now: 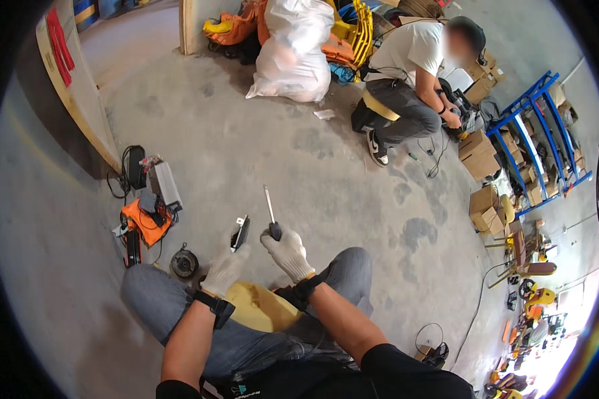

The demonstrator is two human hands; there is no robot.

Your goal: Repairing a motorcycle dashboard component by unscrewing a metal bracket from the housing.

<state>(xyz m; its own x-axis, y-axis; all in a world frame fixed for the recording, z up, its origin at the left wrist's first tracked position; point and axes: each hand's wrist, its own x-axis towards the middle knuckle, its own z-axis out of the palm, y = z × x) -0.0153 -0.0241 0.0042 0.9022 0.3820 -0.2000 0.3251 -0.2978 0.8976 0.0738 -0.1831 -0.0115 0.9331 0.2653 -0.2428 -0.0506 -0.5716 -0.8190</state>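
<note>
In my gloved right hand (287, 255) is a screwdriver (269, 206), gripped by its dark handle, its metal shaft pointing up and away from me. My gloved left hand (225, 269) holds a small dark flat part with a metal tab (241, 234), tilted upright; its exact kind does not show. The shaft and the part are apart. Between my bent legs, below both hands, shows a yellow seat pad (263, 309). A black wheel-like round part (184, 263) lies on the floor left of my left hand.
To my left lie an orange cloth (146, 223), a silver box (166, 185) and a black case (136, 167) with cables. Ahead stands a white sack (293, 53). Another person (412, 80) sits far right beside cardboard boxes (479, 155) and a blue rack (542, 143).
</note>
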